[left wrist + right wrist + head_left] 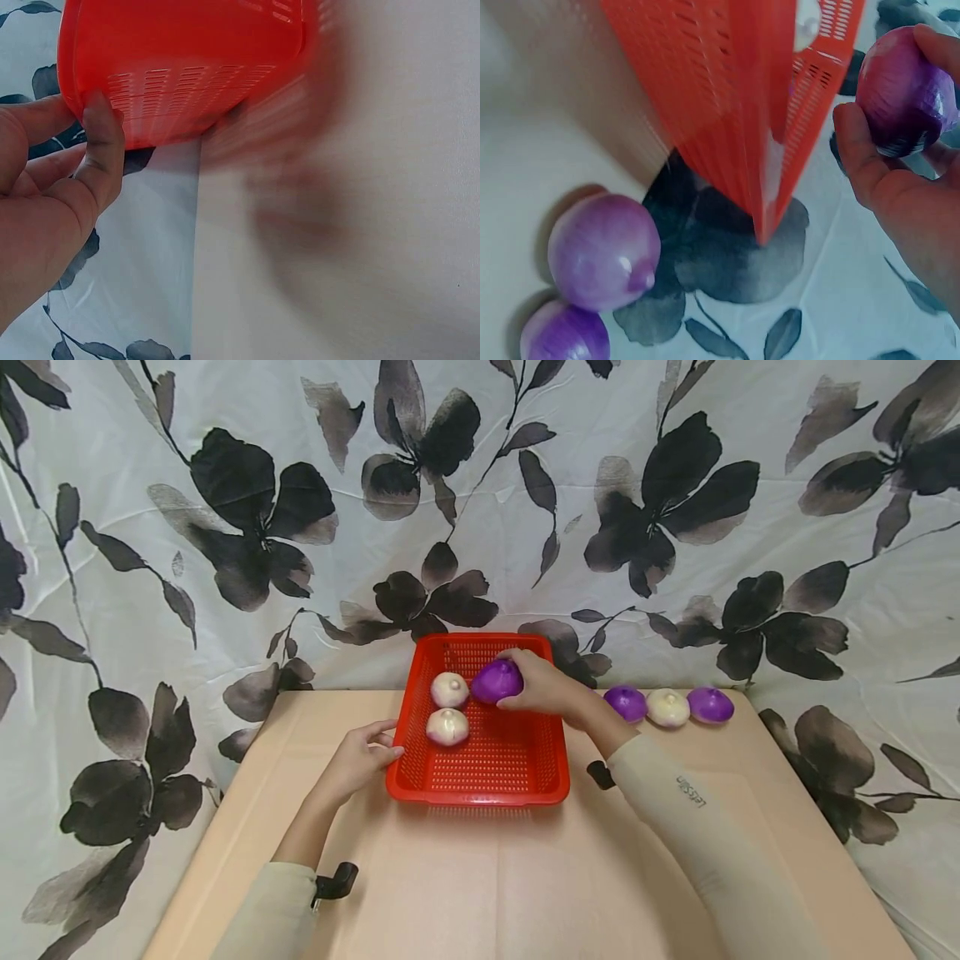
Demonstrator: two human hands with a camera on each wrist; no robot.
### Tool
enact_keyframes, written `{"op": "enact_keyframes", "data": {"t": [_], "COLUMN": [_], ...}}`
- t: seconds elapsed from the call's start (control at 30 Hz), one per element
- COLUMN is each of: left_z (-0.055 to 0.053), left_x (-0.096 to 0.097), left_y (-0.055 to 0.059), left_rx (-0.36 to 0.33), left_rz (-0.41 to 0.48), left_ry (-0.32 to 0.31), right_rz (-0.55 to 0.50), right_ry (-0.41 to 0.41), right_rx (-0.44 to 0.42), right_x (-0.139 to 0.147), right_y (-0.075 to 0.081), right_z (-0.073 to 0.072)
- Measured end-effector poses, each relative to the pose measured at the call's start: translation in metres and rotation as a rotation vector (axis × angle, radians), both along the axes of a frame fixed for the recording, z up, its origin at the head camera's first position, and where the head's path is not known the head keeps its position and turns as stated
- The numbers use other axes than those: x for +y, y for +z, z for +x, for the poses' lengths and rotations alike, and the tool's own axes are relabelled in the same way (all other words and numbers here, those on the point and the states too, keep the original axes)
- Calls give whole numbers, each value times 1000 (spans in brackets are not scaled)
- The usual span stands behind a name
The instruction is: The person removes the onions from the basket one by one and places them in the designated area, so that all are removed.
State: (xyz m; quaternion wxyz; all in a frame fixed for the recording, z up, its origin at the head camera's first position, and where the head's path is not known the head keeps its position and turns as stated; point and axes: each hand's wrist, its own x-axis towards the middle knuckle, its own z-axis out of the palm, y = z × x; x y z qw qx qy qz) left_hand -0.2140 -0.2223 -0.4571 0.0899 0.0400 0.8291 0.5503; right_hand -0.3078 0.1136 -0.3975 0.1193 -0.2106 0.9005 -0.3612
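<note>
My left hand [362, 762] pinches the left rim of a red plastic basket [480, 797]; the left wrist view shows thumb and fingers on either side of that rim. Two whitish onions [448, 727] sit in the basket's left half, one behind the other. Over the back right part of the basket, my right hand [542, 683] holds a purple onion [497, 682] between thumb and fingers. This onion [904, 94] looks shiny and smooth in the right wrist view. Whether it touches the basket floor, I cannot tell.
Right of the basket, a purple onion [626, 702], a whitish onion [667, 708] and another purple onion [711, 705] stand in a row near the back edge of the pale wooden table [465, 885]. A floral cloth [525, 527] hangs behind it.
</note>
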Motion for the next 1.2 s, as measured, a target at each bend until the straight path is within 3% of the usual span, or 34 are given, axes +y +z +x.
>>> {"op": "enact_keyframes", "data": {"t": [0.2,0.63,0.97,1.2], "left_z": [2,0,-1,-1], "left_x": [0,-1,1,1], "left_y": [3,-1,1,-2], "left_rx": [0,0,0,-1], "left_rz": [8,13,-10,-11], "left_ry": [-2,1,7,6], "right_rz": [52,-76,-194,-180], "right_ry": [16,-94,-186,-225], "right_rx": [164,237,221,282], "right_x": [23,66,106,130], "right_y": [11,9,-15,-46], "right_z": [3,28,48,59]}}
